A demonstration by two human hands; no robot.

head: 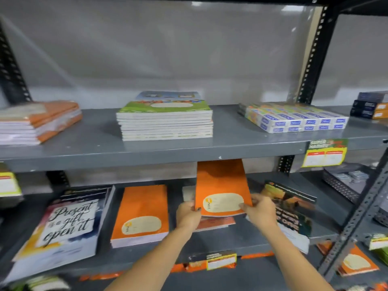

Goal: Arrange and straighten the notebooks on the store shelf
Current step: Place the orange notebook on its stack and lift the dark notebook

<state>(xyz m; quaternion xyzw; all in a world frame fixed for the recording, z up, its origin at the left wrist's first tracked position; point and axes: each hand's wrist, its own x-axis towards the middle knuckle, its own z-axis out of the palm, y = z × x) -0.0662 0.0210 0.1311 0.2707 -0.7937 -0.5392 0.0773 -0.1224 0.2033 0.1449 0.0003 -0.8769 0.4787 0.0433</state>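
Note:
On the lower grey shelf (220, 242) both my hands hold one orange notebook (220, 181) with a cream label, lifted and tilted up above a small pile of orange notebooks (214, 223). My left hand (188, 215) grips its lower left edge. My right hand (259, 210) pinches its lower right corner. To the left lies another stack of orange notebooks (141, 215). Further left is a stack with a "Present is a gift, open it" cover (65, 225). A dark sunset-cover stack (294, 208) sits askew on the right.
The upper shelf (94, 148) carries an orange notebook stack (39, 120) at left, a green-cover stack (165, 120) in the middle and blue-white boxes (294, 118) at right. Black slotted posts (312, 55) frame the shelves. Price tags (325, 153) hang on the shelf edges.

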